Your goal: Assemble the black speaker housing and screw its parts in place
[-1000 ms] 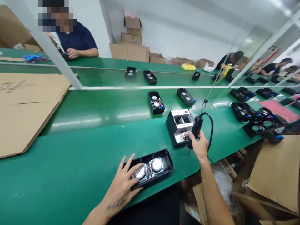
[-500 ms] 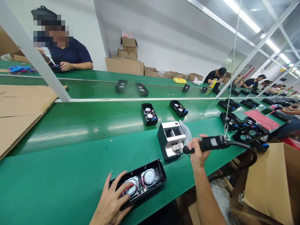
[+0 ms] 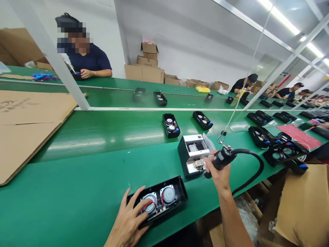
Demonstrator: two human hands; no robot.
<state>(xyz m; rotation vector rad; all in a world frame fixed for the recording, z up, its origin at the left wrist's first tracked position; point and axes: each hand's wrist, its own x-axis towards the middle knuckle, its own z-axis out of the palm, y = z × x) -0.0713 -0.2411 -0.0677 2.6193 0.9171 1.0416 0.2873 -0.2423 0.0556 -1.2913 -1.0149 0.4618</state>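
Note:
Close in front of me, a long black speaker housing [image 3: 183, 192] lies at a slant on the green bench, its inside facing up. Two round silver speakers [image 3: 168, 195] with red and black wires sit in it. My left hand [image 3: 130, 219] grips its left end, fingers spread across the near speaker and the walls. In my right hand [image 3: 220, 175] is a black electric screwdriver [image 3: 224, 157], hung from a cord and tilted with its lower end down. That end is beside the front of a black-and-silver screw feeder [image 3: 184, 159]; its tip is hidden.
Two open speaker housings [image 3: 171, 126] lie beyond the feeder. More housings [image 3: 285, 151] are piled at the right by a red mat [image 3: 299, 135]. Flat cardboard [image 3: 31, 127] covers the left. A white frame post [image 3: 66, 75] rises there. A co-worker [image 3: 89, 61] sits opposite.
The screwdriver has swung from nearly level to steeply tilted, its lower end dropping beside the feeder. My view has turned slightly left. My left hand stays on the housing.

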